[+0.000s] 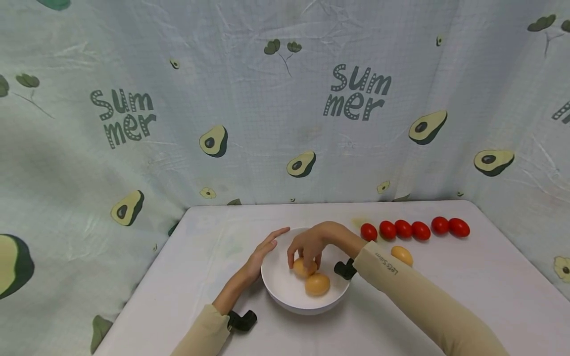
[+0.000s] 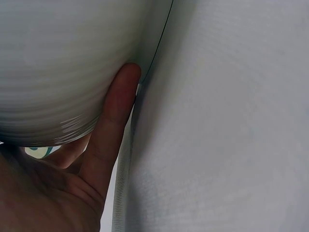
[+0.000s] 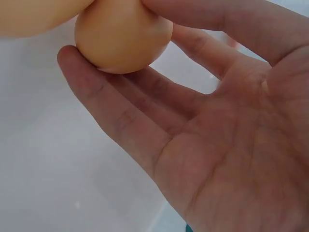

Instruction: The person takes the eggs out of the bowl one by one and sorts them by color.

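Note:
A white bowl [image 1: 285,289] stands on the table with two brown-orange eggs inside. My right hand [image 1: 309,243] reaches into it from above and grips one egg [image 1: 303,268]; in the right wrist view the thumb and fingers close around that egg [image 3: 123,41]. The second egg [image 1: 317,285] lies beside it, nearer the bowl's front wall, and shows at the upper left of the right wrist view. Along the bowl's left side, my left hand [image 1: 260,254] rests with its fingers extended; the left wrist view shows a finger touching the ribbed outer wall.
Several small red tomatoes [image 1: 403,229] lie in a row at the back right of the white table [image 1: 213,247]. Another egg [image 1: 402,255] lies just in front of them, beside my right forearm. A printed cloth [image 1: 249,99] hangs behind the table.

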Available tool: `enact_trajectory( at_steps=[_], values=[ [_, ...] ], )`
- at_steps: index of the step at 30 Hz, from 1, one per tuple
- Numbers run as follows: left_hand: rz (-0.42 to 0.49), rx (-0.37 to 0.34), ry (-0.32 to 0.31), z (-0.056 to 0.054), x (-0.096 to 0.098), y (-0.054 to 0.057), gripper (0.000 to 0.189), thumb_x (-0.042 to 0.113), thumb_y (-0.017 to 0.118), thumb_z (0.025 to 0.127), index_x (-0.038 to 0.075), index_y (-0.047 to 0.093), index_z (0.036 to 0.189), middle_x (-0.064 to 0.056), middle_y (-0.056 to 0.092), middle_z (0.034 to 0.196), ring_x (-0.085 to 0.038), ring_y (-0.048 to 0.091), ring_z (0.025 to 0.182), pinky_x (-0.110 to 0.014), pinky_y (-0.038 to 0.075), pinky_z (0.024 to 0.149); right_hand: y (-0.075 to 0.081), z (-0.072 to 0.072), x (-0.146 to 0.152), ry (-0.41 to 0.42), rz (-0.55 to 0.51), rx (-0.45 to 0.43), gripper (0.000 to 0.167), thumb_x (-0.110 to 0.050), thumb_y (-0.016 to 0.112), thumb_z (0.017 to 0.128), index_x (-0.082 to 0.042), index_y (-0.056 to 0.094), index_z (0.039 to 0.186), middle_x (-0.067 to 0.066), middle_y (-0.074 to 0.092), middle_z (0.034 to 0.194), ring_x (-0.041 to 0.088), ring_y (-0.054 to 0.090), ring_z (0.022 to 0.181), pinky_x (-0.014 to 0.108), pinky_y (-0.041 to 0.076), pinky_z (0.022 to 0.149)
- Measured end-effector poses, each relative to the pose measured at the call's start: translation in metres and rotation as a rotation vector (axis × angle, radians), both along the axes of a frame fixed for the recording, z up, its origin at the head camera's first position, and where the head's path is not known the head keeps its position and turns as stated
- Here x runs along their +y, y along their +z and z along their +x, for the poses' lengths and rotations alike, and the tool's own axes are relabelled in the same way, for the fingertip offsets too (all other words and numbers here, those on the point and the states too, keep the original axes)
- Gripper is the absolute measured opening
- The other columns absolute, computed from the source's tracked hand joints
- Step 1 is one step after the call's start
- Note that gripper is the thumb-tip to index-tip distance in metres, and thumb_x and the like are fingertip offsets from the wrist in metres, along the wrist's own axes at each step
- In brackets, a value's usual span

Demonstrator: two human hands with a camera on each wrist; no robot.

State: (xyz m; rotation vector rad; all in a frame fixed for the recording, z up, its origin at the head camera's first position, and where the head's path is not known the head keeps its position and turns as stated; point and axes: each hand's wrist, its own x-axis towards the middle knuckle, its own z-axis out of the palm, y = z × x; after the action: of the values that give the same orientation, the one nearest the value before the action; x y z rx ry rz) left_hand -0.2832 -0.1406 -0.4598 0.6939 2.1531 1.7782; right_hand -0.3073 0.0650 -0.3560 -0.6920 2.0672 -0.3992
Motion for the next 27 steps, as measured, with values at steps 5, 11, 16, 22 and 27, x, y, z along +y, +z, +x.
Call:
enact_trajectory(
  at_steps=[5, 11, 16, 22, 27],
  values=[
    [-0.012, 0.001, 0.012, 0.000, 0.001, 0.001, 0.053, 0.028, 0.021, 0.112, 0.016, 0.034, 0.161, -0.007, 0.027, 0.171, -0.031, 0.017, 0.161, -0.060, 0.010, 0.130, 0.008, 0.003, 0.008, 0.010, -0.045, 0.071, 0.034, -0.004, 0.072, 0.090, -0.022, 0.070, 0.119, 0.006, 0.062, 0.113, 0.017, 0.064, 0.088, 0.034, 0.063, 0.086],
    [-0.011, 0.004, 0.016, 0.000, 0.001, 0.000, 0.053, 0.029, 0.021, 0.112, 0.016, 0.034, 0.161, -0.007, 0.027, 0.171, -0.030, 0.019, 0.161, -0.058, 0.013, 0.130, 0.018, 0.007, 0.024, -0.007, -0.125, 0.134, 0.035, -0.006, 0.070, 0.091, -0.024, 0.070, 0.121, 0.003, 0.063, 0.119, 0.018, 0.063, 0.101, 0.032, 0.062, 0.086],
    [-0.014, -0.010, 0.018, 0.000, 0.002, 0.000, 0.054, 0.032, 0.021, 0.112, 0.016, 0.033, 0.162, -0.006, 0.027, 0.171, -0.029, 0.022, 0.160, -0.054, 0.018, 0.129, 0.021, 0.009, 0.043, -0.009, -0.239, 0.161, 0.043, -0.008, 0.066, 0.088, -0.018, 0.069, 0.129, 0.002, 0.065, 0.120, 0.019, 0.063, 0.107, 0.032, 0.060, 0.089],
    [-0.016, -0.012, 0.031, 0.001, 0.002, -0.001, 0.055, 0.034, 0.022, 0.112, 0.015, 0.032, 0.162, -0.006, 0.026, 0.172, -0.027, 0.022, 0.160, -0.051, 0.019, 0.129, 0.025, 0.018, 0.067, -0.091, -0.314, 0.205, 0.044, -0.012, 0.068, 0.088, -0.024, 0.069, 0.131, -0.006, 0.066, 0.123, 0.018, 0.059, 0.115, 0.039, 0.056, 0.097],
    [-0.014, -0.009, 0.025, 0.000, 0.002, -0.001, 0.055, 0.033, 0.022, 0.111, 0.015, 0.032, 0.162, -0.007, 0.025, 0.172, -0.027, 0.019, 0.161, -0.051, 0.016, 0.130, 0.029, 0.029, 0.090, -0.129, -0.390, 0.225, 0.046, -0.017, 0.068, 0.090, -0.019, 0.066, 0.136, -0.005, 0.066, 0.132, 0.021, 0.058, 0.123, 0.046, 0.052, 0.105]
  ],
)
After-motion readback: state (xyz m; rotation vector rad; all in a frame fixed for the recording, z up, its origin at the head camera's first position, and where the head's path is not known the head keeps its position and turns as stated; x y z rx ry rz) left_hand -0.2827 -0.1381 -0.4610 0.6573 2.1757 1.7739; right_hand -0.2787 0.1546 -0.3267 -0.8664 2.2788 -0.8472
